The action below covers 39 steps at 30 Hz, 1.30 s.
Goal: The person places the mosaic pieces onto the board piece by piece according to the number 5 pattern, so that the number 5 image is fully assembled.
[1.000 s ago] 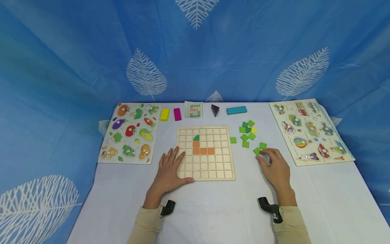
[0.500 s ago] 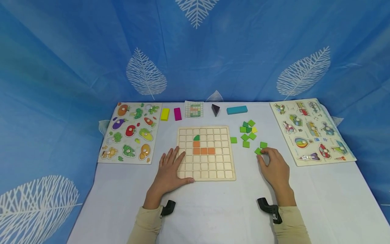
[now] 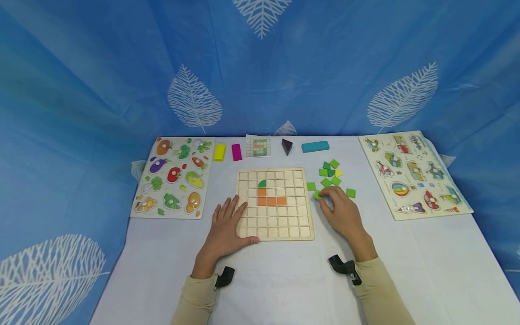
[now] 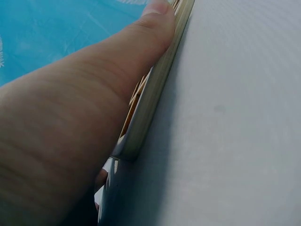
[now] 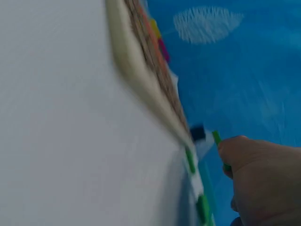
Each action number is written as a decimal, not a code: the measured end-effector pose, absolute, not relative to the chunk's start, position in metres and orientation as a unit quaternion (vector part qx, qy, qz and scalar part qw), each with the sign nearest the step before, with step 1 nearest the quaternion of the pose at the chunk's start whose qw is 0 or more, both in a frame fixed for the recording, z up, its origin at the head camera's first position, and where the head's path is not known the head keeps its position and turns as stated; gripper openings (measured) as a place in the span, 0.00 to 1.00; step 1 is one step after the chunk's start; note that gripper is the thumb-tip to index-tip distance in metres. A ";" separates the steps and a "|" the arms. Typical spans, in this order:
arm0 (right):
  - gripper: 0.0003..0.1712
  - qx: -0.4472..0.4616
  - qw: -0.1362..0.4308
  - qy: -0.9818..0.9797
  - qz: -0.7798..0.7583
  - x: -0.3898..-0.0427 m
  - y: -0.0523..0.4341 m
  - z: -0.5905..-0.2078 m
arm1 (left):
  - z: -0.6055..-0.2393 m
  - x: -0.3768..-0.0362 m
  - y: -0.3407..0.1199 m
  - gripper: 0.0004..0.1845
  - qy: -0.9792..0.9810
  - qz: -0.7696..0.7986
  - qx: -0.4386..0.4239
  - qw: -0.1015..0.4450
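A wooden grid board lies mid-table with a green quarter-round piece and several orange squares set in its cells. My left hand lies flat on the board's left edge, thumb along its near rim. Just off the board's right side, my right hand pinches a green square tile in its fingertips. Several loose green tiles lie beyond it, and one more green tile to its right.
A vegetable peg puzzle lies at the left, a vehicle peg puzzle at the right. Along the back stand yellow and magenta blocks, a pattern card, a dark wedge and a teal bar.
My right hand picked a green tile from the table at the right and carried it left toward the board's right edge. The left hand stayed put.
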State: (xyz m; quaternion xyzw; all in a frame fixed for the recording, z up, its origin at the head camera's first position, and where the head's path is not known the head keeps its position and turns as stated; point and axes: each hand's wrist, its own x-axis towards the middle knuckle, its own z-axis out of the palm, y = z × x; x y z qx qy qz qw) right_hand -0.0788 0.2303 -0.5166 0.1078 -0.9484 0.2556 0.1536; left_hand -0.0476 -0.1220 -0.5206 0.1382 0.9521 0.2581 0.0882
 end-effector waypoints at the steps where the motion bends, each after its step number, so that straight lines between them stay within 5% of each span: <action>1: 0.10 0.128 0.149 -0.947 0.254 -0.084 0.223 -0.514 | -0.521 -0.048 -0.122 0.60 0.952 0.258 0.139 0.089; 13: 0.11 0.236 0.014 -0.947 0.217 -0.139 0.152 -0.501 | -0.522 -0.049 -0.120 0.61 0.954 0.250 0.137 0.097; 39: 0.14 0.246 -0.017 -0.955 0.164 -0.156 0.136 -0.504 | -0.521 -0.048 -0.122 0.60 0.955 0.250 0.138 0.084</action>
